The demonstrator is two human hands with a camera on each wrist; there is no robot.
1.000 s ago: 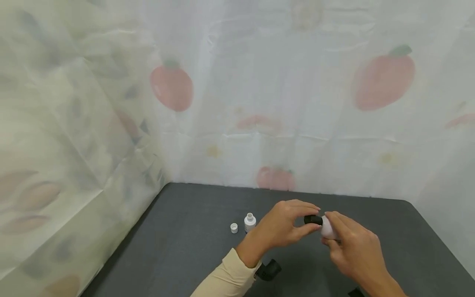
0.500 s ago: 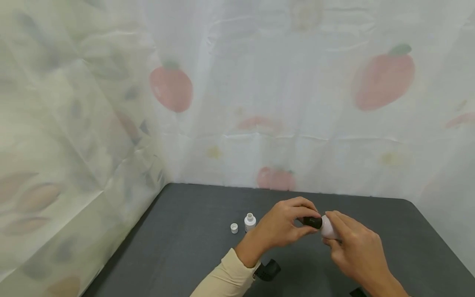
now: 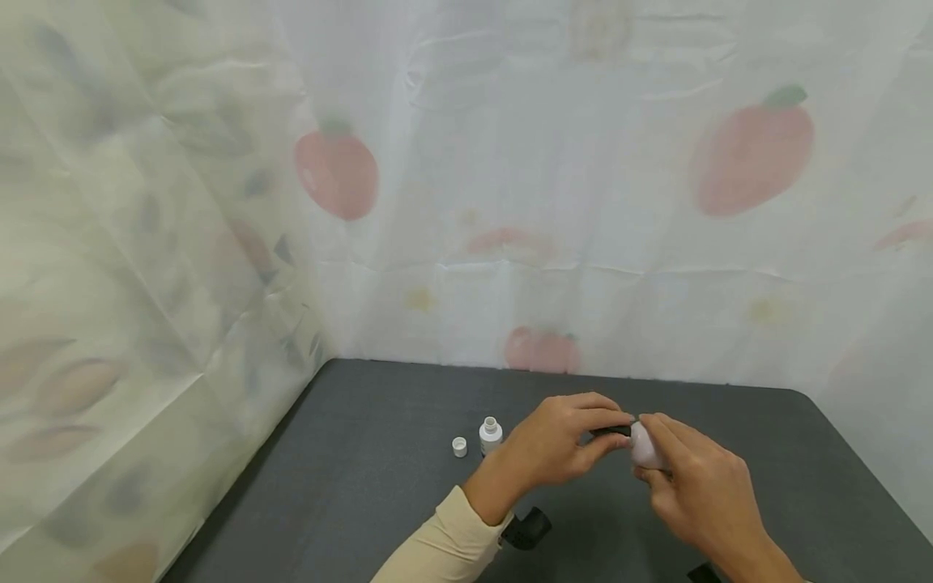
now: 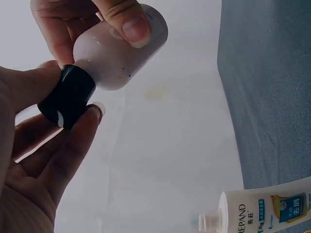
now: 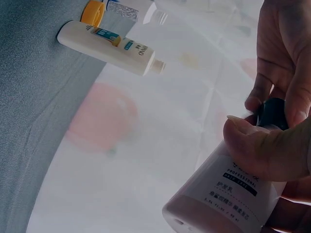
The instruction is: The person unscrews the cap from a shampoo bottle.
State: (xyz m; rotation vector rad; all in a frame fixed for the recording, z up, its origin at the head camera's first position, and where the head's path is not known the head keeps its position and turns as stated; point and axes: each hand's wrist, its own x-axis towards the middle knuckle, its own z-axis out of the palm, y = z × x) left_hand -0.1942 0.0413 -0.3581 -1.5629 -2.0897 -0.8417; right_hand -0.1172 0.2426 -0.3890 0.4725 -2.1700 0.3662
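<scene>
A pale pink hair-care bottle (image 5: 214, 194) with a black cap (image 4: 68, 94) on its neck is held tilted above the table. My right hand (image 3: 700, 478) grips the bottle's body, the thumb lying across its printed side in the right wrist view. Between thumb and fingertips, my left hand (image 3: 547, 441) pinches the black cap. From the head, the fingers cover most of the cap. Left of my left wrist, an uncapped white bottle (image 3: 492, 435) stands upright, partly hidden by the arm. A small white cap (image 3: 459, 447) lies beside it.
The dark grey table (image 3: 350, 486) meets a fruit-printed white curtain (image 3: 437, 202) at the back and left. In the right wrist view, a white labelled bottle (image 5: 107, 46) without a cap stands near a yellow cap (image 5: 92, 13) and another open white bottle (image 5: 131, 10).
My left fingers have turned and shifted along the black cap, first closing over it, and now hide more of it. The right hand and the pink bottle have barely moved.
</scene>
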